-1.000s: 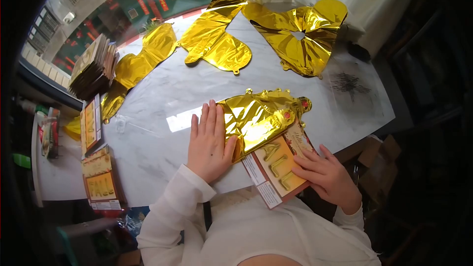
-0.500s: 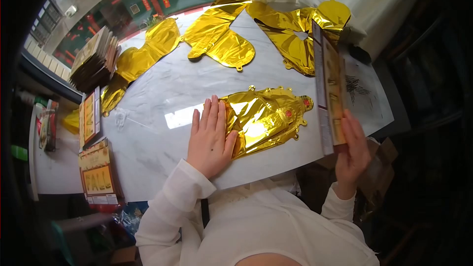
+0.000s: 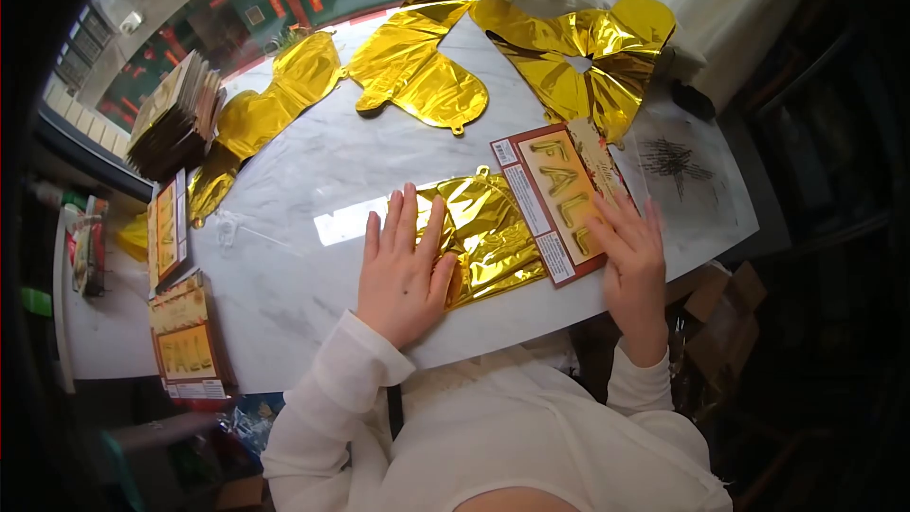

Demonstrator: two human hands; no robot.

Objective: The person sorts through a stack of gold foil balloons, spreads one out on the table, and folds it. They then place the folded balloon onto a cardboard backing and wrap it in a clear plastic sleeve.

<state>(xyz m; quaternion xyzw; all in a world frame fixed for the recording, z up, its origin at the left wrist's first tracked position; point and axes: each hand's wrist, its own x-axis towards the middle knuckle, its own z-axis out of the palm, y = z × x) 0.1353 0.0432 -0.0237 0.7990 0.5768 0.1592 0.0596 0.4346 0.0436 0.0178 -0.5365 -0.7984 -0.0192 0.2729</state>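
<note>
My left hand (image 3: 406, 261) lies flat, fingers stretched out, over the left end of a folded gold foil balloon (image 3: 483, 237) on the marble-patterned table. A package card printed "FALL" (image 3: 555, 194) lies face up and slanted, covering the right part of that foil. On the card's right side rests my right hand (image 3: 633, 261), its fingers extended and spread over the printed front. The far end of the folded foil is hidden under the card.
Flat gold foil balloons (image 3: 422, 66) spread along the back of the table (image 3: 275, 294). A stack of packages (image 3: 175, 114) stands at the back left, with more "FALL" packages (image 3: 190, 341) at the left edge. Thin dark sticks (image 3: 675, 163) lie at the right.
My right hand has brought the card from upright at the right down flat onto the folded foil. My left hand has stayed in place.
</note>
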